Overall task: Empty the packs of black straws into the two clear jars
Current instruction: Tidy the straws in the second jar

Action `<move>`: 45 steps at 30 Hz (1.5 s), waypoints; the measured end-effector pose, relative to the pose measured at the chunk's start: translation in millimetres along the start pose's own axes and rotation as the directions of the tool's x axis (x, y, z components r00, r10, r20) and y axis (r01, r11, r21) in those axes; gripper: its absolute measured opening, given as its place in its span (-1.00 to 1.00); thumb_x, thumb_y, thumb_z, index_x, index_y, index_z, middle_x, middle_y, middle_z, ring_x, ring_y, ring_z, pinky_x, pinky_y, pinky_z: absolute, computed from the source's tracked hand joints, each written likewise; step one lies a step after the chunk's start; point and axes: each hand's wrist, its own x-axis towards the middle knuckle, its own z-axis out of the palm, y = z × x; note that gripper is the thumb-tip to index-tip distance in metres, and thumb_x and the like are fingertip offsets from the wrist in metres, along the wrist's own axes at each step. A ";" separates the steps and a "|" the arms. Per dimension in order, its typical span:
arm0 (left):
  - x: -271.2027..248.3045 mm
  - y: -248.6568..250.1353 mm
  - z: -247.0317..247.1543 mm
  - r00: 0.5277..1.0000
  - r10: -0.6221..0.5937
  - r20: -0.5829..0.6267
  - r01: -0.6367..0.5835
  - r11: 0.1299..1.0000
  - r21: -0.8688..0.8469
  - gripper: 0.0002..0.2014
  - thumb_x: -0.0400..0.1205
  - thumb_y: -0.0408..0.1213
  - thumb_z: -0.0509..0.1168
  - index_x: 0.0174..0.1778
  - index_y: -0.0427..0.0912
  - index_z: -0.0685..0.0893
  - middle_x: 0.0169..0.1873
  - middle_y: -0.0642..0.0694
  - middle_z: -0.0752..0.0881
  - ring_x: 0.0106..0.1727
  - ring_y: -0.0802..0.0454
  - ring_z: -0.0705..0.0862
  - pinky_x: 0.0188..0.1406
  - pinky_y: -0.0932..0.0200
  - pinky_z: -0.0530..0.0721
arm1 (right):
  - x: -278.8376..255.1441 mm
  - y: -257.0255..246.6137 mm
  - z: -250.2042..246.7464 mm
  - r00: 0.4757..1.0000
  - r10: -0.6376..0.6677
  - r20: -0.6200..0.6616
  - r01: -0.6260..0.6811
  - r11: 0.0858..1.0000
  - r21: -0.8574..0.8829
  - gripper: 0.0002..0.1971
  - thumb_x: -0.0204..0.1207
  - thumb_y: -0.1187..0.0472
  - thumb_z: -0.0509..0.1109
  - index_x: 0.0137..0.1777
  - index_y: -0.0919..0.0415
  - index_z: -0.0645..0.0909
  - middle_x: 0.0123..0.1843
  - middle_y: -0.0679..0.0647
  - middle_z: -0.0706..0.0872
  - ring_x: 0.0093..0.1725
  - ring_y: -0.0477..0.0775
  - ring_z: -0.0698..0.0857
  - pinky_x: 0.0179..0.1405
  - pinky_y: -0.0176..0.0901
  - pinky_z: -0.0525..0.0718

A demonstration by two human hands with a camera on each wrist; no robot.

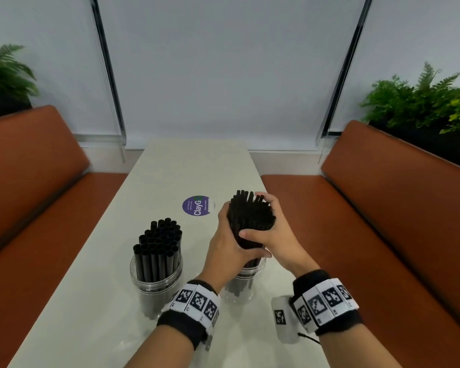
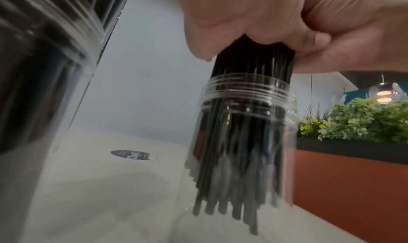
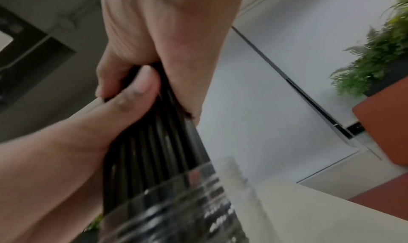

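Both my hands grip one thick bundle of black straws [image 1: 250,216] upright over the right clear jar [image 1: 246,286]. My left hand [image 1: 225,245] wraps the bundle from the left, and my right hand [image 1: 275,233] wraps it from the right. In the left wrist view the straws [image 2: 240,159] reach down inside the jar [image 2: 284,142], their lower ends uneven. The right wrist view shows my right hand [image 3: 167,46] on the bundle [image 3: 154,150] above the jar's rim [image 3: 229,164]. The left clear jar [image 1: 157,284] stands full of black straws [image 1: 158,245].
The pale table [image 1: 175,166] is narrow, with a round purple sticker [image 1: 197,205] beyond the jars. Orange benches [image 1: 383,208] run along both sides. Green plants [image 1: 422,102] stand behind the benches, and a grey wall closes the far end.
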 end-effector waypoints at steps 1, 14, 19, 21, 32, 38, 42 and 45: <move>-5.5 -4.1 0.2 1.000 0.004 0.028 -0.005 1.000 0.024 0.10 0.14 -0.08 0.64 0.41 0.39 0.00 0.21 0.19 0.48 0.26 0.11 0.56 0.21 0.17 0.60 | -1.5 -0.8 -4.4 0.999 0.016 0.051 -0.015 1.000 -0.013 -0.24 0.20 0.47 0.57 0.39 0.13 0.38 0.21 0.14 0.63 0.19 0.03 0.67 0.21 -0.02 0.70; -25.9 -37.0 -1.9 0.990 0.101 0.096 -0.125 0.948 0.293 -0.13 0.30 0.34 0.35 0.47 0.02 0.29 0.43 0.10 0.44 0.61 0.11 0.14 0.63 0.02 -0.25 | -13.8 24.2 -15.3 0.966 0.159 0.204 -0.104 0.961 -0.255 -0.12 0.18 0.46 0.62 0.46 0.11 0.27 0.32 0.09 0.58 0.32 -0.12 0.56 0.24 -0.36 0.60; -17.2 -35.4 -6.2 0.993 0.011 0.119 -0.039 0.972 0.232 -0.05 0.07 0.34 0.49 0.36 0.09 0.37 0.31 0.10 0.54 0.51 0.09 0.35 0.65 -0.15 -0.14 | -18.4 23.9 -18.2 0.977 0.137 0.162 -0.089 0.958 -0.273 -0.04 0.21 0.42 0.63 0.51 0.02 0.15 0.31 -0.03 0.53 0.27 -0.25 0.50 0.08 -0.66 0.51; -12.7 -31.5 -6.7 0.990 -0.016 0.142 -0.010 0.983 0.185 0.02 -0.01 0.28 0.55 0.37 0.12 0.33 0.27 0.18 0.55 0.44 0.16 0.40 0.65 -0.09 -0.18 | -19.4 26.4 -18.1 0.978 0.149 0.146 -0.109 0.962 -0.251 -0.02 0.22 0.43 0.62 0.54 0.02 0.12 0.34 0.03 0.53 0.28 -0.25 0.50 0.09 -0.62 0.54; -11.3 -5.2 -8.8 0.971 -0.093 0.219 0.072 0.992 0.101 -0.11 0.15 -0.11 0.65 0.38 0.01 0.39 -0.06 0.47 0.41 0.15 0.20 0.45 0.57 -0.18 0.23 | -27.1 23.0 -6.3 0.996 -0.061 0.064 0.074 0.974 -0.213 -0.10 0.16 -0.52 0.30 0.50 -0.21 0.22 0.46 -0.18 0.43 0.44 -0.20 0.46 0.51 -0.05 0.45; -11.4 -14.7 -6.9 0.977 -0.091 0.193 0.085 0.996 0.040 -0.26 0.11 -0.07 0.66 0.16 0.17 0.45 -0.08 0.46 0.51 0.05 0.64 0.37 0.57 -0.19 0.20 | -30.6 30.3 -5.0 0.999 -0.009 0.038 0.013 0.992 -0.125 -0.12 0.16 -0.37 0.47 0.42 -0.48 0.04 0.46 -0.13 0.44 0.44 -0.19 0.48 0.45 -0.26 0.45; -8.5 -22.1 -3.6 0.978 -0.079 0.191 0.077 0.997 0.018 -0.30 0.10 0.12 0.51 0.18 0.15 0.52 -0.04 0.33 0.65 0.18 0.27 0.58 0.58 -0.23 0.17 | -34.1 40.0 3.3 1.000 0.025 -0.006 -0.026 0.996 -0.086 -0.09 0.28 0.34 0.61 0.44 -0.22 0.13 0.33 -0.03 0.55 0.30 -0.21 0.59 0.21 -0.35 0.59; -9.4 -19.6 0.3 0.985 -0.060 0.163 0.051 0.997 0.056 -0.37 0.19 0.07 0.40 0.21 0.10 0.51 -0.06 0.33 0.63 0.11 0.49 0.52 0.63 -0.15 0.01 | -31.1 41.9 12.7 0.998 0.000 -0.056 -0.005 0.995 -0.099 -0.21 0.24 0.43 0.61 0.40 -0.01 0.33 0.22 -0.16 0.62 0.16 -0.38 0.64 0.03 -0.49 0.62</move>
